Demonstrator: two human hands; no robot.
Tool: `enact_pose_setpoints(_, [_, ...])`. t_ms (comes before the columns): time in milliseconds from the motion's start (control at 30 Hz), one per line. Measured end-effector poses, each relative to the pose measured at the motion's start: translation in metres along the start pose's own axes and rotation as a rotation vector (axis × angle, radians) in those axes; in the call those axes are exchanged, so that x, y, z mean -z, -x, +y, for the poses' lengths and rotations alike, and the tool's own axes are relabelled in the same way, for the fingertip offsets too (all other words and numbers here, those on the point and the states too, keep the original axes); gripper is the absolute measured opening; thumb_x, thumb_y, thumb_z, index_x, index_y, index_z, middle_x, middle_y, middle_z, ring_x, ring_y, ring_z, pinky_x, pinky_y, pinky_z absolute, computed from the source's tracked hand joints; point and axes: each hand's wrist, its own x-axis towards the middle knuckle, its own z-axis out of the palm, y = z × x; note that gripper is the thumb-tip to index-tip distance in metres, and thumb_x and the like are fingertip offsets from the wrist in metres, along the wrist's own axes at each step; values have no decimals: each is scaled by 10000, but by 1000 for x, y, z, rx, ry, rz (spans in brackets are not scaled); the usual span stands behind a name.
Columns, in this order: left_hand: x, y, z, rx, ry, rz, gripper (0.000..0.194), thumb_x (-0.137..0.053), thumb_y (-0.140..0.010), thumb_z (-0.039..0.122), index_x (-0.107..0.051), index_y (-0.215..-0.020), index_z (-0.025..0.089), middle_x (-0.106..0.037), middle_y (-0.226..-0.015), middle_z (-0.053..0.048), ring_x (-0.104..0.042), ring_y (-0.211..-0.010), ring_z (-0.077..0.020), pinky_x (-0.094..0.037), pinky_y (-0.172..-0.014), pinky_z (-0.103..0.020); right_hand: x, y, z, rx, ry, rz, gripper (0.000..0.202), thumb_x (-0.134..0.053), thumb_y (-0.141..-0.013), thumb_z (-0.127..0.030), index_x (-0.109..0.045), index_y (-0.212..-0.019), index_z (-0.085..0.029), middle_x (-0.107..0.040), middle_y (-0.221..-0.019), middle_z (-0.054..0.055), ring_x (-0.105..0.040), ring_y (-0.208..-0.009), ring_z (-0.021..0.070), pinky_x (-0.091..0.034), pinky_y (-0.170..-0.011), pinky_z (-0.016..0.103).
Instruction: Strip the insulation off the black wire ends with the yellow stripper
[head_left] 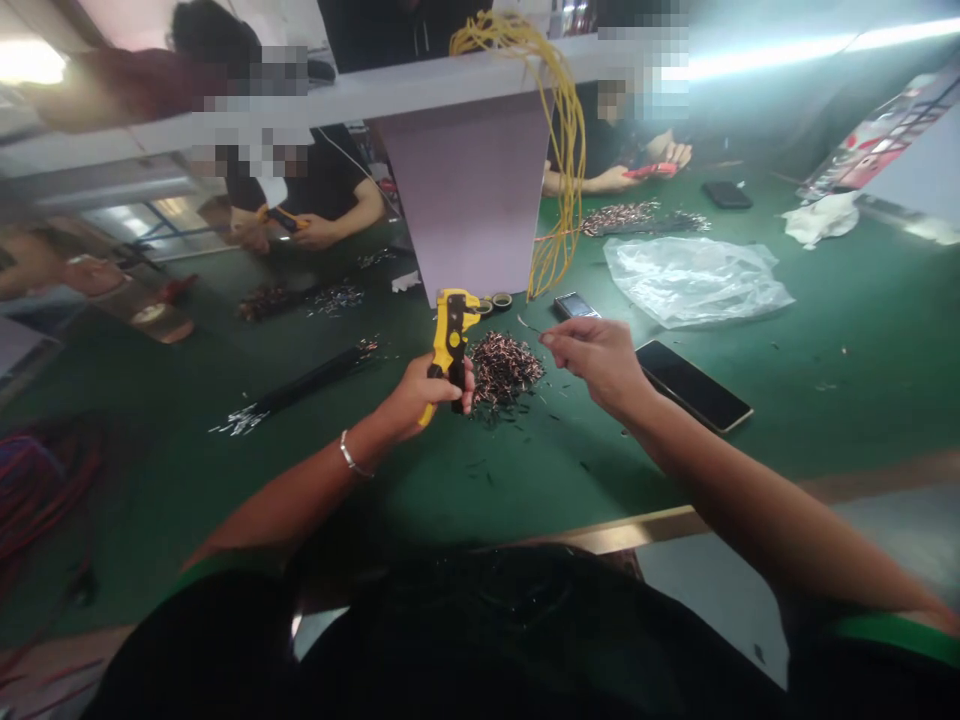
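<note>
My left hand (420,393) is wrapped round the handles of a yellow and black wire stripper (452,340), which is held upright with its jaws at the top. My right hand (596,358) pinches a short thin wire (529,325) whose free end points up and left. Between the hands, a pile of small dark and copper-coloured wire scraps (506,370) lies on the green table (450,500). To the left of the tool rests a bundle of black wires (307,385) with bare ends.
Behind the pile are tape rolls (501,300) and a small phone (576,305). A large phone (694,385) lies right, near a clear plastic bag (694,280). Yellow wires (566,150) hang from a shelf (420,85). Other people work across the table.
</note>
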Motion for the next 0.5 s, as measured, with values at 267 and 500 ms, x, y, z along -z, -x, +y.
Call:
enact_pose_setpoints(267, [11, 22, 39, -59, -31, 2, 374, -637, -571, 106, -609, -944, 117, -650, -791, -52, -610, -626, -173, -524, -592, -363, -37, 14, -8, 176, 799, -480, 173, -577, -744, -167, -736, -676, -165, -677, -652, 56, -592, -641, 179, -400, -609, 324])
enact_pose_setpoints(500, [6, 43, 52, -109, -7, 21, 321, -634, -582, 113, -594, -901, 122, -631, -767, -33, -597, -609, -159, -526, -595, -360, -48, 12, -52, 466, 1212, -705, 207, -546, -794, -109, -690, -653, -153, -635, -627, 74, -499, -567, 151, -282, -558, 338])
